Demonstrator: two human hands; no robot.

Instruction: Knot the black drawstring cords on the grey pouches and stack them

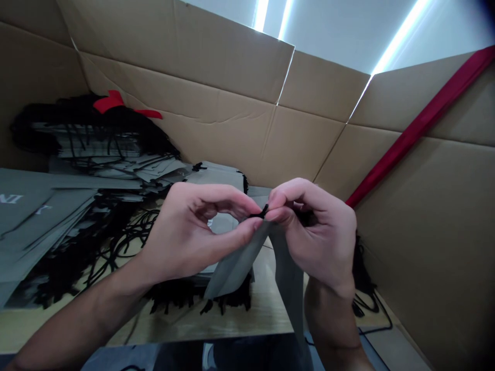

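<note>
My left hand (193, 232) pinches a short black cord (256, 214) between thumb and forefinger. Close against it, my right hand (313, 226) is closed in a pinch at the same cord, its fingertips almost touching those of the left. A grey fabric pouch (242, 268) hangs below the fingertips, one part slanting left and another falling to the right. The exact grip on the pouch's edge is hidden by the fingers. Behind the hands lies a stack of grey pouches (216, 172) with black cord ends along its sides.
Piled grey pouches (50, 201) with white lettering cover the left. A higher heap with black cords (88, 129) carries a red strip (110, 102). Loose black cords (116, 242) lie on the wooden table (266, 309). Cardboard walls (232, 93) surround it; a dark red band (417, 129) crosses the right.
</note>
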